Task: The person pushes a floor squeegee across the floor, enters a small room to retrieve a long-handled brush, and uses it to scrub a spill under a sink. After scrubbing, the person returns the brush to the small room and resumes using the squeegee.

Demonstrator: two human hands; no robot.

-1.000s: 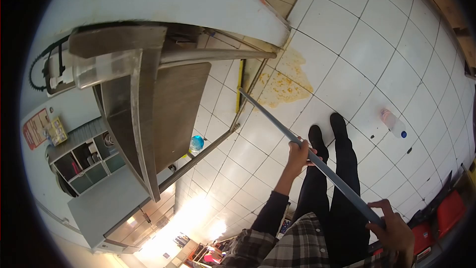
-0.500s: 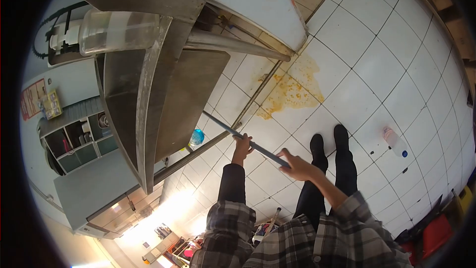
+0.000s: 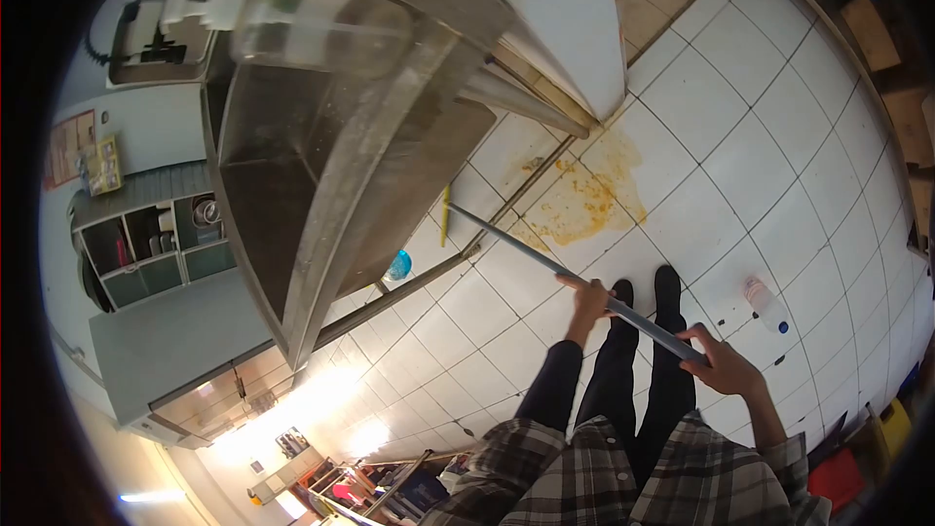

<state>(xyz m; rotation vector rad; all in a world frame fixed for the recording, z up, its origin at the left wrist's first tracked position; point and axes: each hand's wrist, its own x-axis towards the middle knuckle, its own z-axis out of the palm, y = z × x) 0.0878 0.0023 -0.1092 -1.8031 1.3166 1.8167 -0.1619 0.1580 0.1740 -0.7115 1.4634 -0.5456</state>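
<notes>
Gray pole [image 3: 516,244] slants across tiles here in front of me. L to R: metal sink unit [image 3: 341,185]; yellow strip [image 3: 445,217] at pole's far end; orange spill [image 3: 582,205] nr pole; L hand [image 3: 589,304] wrapped round mid-pole; R hand [image 3: 729,367] closed round near end; blue-capped bottle [image 3: 766,304] lying on floor.

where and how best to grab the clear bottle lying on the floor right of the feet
Probably round the middle of the bottle, coming from straight above: it lies on its side, so fingers could straddle its long body across its length. The blue cap looks a smaller, poorer hold. The right hand is nearer, but it grips the grey pole now.
</notes>
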